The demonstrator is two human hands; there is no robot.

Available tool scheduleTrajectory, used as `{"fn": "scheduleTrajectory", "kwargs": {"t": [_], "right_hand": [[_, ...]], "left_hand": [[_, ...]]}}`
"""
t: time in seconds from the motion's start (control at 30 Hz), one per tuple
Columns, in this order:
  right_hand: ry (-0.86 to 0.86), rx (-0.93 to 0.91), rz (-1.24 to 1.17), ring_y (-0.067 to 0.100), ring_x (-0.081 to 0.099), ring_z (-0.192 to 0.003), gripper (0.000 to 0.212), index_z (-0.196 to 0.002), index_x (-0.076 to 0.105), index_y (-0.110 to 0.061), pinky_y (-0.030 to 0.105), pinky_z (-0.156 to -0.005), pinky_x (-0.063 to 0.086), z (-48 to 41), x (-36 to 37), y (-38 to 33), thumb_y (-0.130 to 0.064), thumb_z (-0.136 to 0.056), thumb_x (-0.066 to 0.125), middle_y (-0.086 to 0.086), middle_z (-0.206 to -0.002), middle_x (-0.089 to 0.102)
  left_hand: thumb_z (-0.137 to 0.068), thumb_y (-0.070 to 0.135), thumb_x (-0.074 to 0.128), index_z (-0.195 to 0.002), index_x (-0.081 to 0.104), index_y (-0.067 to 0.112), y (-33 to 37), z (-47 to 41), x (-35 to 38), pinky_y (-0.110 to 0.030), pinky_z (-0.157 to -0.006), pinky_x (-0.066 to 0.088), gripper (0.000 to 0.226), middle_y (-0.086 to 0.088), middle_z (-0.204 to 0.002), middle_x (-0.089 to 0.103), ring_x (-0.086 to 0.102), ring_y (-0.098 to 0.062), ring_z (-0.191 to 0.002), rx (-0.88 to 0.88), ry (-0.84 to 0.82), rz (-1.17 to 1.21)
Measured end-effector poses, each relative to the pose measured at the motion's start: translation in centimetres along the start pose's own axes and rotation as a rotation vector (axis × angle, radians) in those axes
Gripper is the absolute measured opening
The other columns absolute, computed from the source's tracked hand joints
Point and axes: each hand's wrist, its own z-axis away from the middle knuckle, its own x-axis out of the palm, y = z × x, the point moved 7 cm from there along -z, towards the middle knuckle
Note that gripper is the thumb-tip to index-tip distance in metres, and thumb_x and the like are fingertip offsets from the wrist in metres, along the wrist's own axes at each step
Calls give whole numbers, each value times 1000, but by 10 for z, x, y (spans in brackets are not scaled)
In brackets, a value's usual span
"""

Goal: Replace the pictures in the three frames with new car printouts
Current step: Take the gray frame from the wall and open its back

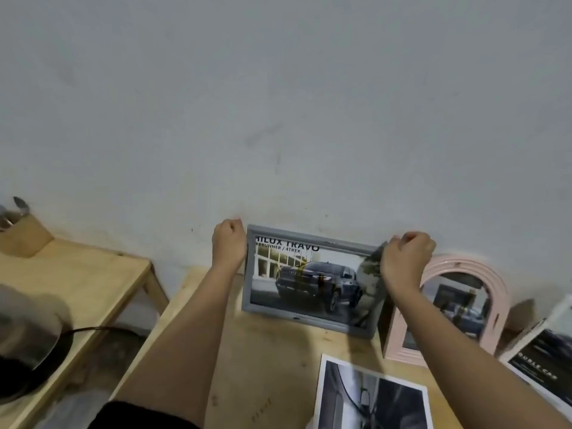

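A grey rectangular frame [309,318] stands upright on the wooden table [272,376], leaning against the wall. It shows a dark pickup truck picture with the words HILUX TRAVO. My left hand [229,246] grips the frame's upper left corner. My right hand [404,258] grips its upper right corner. To the right stands a pink arched frame [501,283] holding a car picture, partly hidden by my right forearm. A loose printout [371,397] lies flat on the table in front.
Another car printout [544,351] lies at the right edge of the table. A lower wooden table [77,283] stands to the left, carrying a wooden holder with utensils [21,233] and a dark pan [31,360]. The grey wall is directly behind the frames.
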Motion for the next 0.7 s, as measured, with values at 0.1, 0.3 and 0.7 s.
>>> {"fn": "scheduleTrajectory", "kwargs": {"t": [0.1,0.3,0.7], "right_hand": [[12,57,58,37,51,-103,14,-94,51,-1,46,-92,44,-8,9,7,-12,-87,46,18,-109,49],[-101,215,194,40,41,-118,39,-125,37,8,39,-96,37,-13,23,25,-15,-94,43,25,-134,34],[-96,352,115,37,33,-127,42,-134,29,0,40,-90,37,17,13,31,-16,-96,41,18,-143,28]], "left_hand": [[-101,29,29,-59,38,10,-1,-6,6,-31,-52,27,48,-4,-60,42,40,-19,-59,-34,-53,-61],[-96,29,43,-56,34,13,-6,-13,16,-30,-50,27,44,-3,-55,38,35,-18,-52,-43,-18,-112],[-85,23,50,-48,32,13,-4,27,-23,-32,-47,22,42,-4,-47,32,27,-19,-47,-64,167,-126]]}}
